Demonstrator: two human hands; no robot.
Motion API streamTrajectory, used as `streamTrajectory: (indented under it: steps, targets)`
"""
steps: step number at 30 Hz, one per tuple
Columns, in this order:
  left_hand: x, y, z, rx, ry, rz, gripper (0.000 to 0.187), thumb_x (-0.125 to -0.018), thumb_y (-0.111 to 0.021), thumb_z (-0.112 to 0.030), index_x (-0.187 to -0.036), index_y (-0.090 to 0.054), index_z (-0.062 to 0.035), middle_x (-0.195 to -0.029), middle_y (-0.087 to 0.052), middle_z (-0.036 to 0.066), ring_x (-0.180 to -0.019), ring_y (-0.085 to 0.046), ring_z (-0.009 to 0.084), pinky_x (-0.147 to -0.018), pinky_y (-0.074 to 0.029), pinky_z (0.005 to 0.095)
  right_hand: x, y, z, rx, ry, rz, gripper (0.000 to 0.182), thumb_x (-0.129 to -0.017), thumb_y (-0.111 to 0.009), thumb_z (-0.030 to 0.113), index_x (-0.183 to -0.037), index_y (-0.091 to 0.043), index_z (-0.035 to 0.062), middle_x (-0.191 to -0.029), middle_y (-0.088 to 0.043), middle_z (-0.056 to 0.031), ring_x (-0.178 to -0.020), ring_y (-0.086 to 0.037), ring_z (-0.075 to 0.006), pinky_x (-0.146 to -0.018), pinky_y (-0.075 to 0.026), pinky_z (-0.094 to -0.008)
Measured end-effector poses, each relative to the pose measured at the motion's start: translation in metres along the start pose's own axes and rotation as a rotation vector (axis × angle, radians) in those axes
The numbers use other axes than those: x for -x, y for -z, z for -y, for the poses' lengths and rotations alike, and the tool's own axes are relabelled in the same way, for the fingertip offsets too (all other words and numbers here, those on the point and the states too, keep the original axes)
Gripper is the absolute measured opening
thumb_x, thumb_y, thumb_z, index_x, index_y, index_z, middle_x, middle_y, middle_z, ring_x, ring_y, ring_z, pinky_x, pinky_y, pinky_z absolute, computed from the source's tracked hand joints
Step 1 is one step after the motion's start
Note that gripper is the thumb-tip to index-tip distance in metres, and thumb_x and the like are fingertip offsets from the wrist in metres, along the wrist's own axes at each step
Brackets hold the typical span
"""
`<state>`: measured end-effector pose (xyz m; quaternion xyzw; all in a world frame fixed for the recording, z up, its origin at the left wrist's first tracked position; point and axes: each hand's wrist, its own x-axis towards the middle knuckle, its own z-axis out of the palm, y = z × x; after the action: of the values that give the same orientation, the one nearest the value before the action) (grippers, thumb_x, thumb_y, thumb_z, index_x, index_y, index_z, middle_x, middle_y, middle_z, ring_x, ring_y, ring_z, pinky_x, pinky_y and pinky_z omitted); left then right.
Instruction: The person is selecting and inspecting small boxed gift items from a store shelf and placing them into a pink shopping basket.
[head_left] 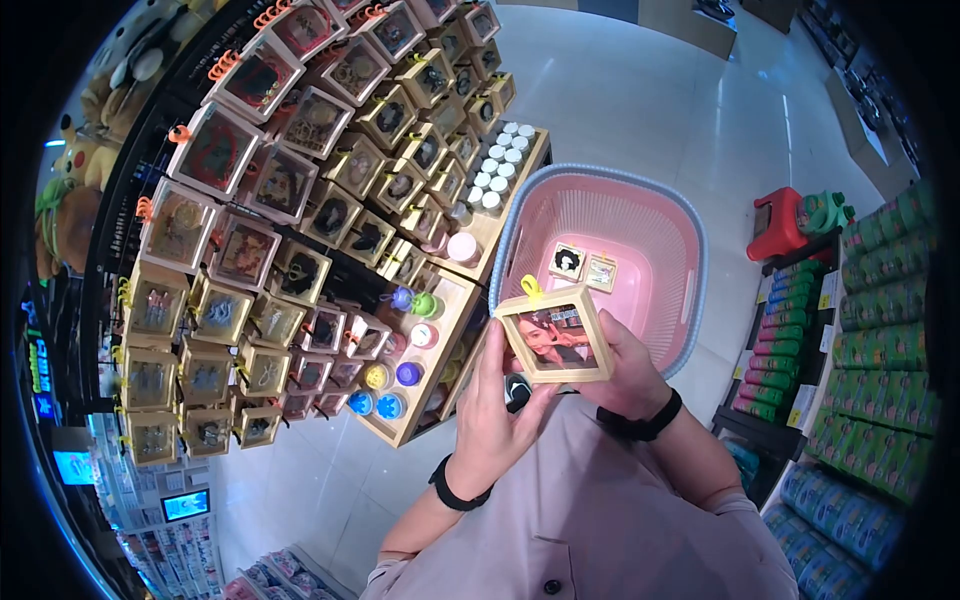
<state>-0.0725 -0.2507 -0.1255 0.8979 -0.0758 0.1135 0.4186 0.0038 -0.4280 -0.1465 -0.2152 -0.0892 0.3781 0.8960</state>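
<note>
Between my two hands is a small light-wood display box (552, 342) with a clear window, a picture card behind it and a yellow loop at the top. My left hand (493, 405) grips its left side and lower edge, and my right hand (632, 368) has the right side. The box is tilted a little and faces me. Just beyond it stands a pink laundry basket (601, 178) with a blue-grey rim. On its floor lie a box with a black item (567, 262) and a box with a pale item (601, 272).
To the left rises a rack of hanging display boxes (385, 115). A low wooden stand (455, 290) beside it holds white-lidded jars (497, 165) and colourful tubs (408, 373). At the right are shelves of green packages (880, 350), bottles (775, 335) and a red container (778, 222).
</note>
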Motion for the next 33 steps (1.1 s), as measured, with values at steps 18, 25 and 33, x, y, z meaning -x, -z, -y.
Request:
streamTrajectory:
  steps: [18,25,33]
  targets:
    - [0.014,0.017,0.011,0.683,0.274,0.220,0.043,-0.099,-0.065,-0.021,-0.135,-0.057,0.0008,-0.134,-0.061,0.014,-0.124,-0.058,0.0249,-0.107,-0.045,0.0380,0.002,-0.011,-0.023,0.657,0.087,-0.127,0.066,-0.099,-0.064,0.011,-0.153,-0.030,-0.0057,-0.142,-0.053,-0.0173,-0.131,-0.053,-0.0202,-0.104,-0.047,-0.0343]
    - [0.030,0.021,0.039,0.949,0.378,0.163,0.053,-0.101,-0.063,-0.017,-0.146,-0.043,0.0034,-0.138,-0.058,0.011,-0.126,-0.056,0.0188,-0.109,-0.043,0.0343,0.006,-0.012,-0.020,0.499,0.097,-0.189,0.045,-0.100,-0.057,0.000,-0.143,-0.045,-0.0077,-0.128,-0.062,-0.0126,-0.118,-0.061,-0.0161,-0.102,-0.050,-0.0313]
    - [0.028,0.025,0.045,1.059,0.389,0.167,0.058,-0.098,-0.064,-0.004,-0.150,-0.038,0.0019,-0.141,-0.057,0.011,-0.130,-0.056,0.0186,-0.110,-0.045,0.0339,0.005,-0.008,-0.014,0.620,0.170,-0.214,0.040,-0.097,-0.061,-0.001,-0.136,-0.052,-0.0084,-0.120,-0.064,-0.0099,-0.103,-0.062,-0.0101,-0.090,-0.053,-0.0252]
